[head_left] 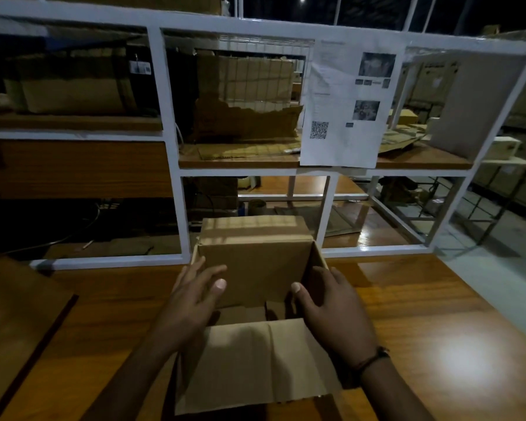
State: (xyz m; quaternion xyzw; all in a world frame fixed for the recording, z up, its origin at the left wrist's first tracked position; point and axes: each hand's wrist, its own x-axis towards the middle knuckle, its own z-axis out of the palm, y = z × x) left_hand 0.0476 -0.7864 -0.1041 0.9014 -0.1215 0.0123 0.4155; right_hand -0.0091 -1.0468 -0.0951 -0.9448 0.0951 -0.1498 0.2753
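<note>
Sheet (337, 95) print apparently illegible

Glossy wooden table (422, 299), open cardboard box (255, 268) at its middle, white shelf frame (170, 117) standing behind, flat brown board (19, 314) at left.
</note>
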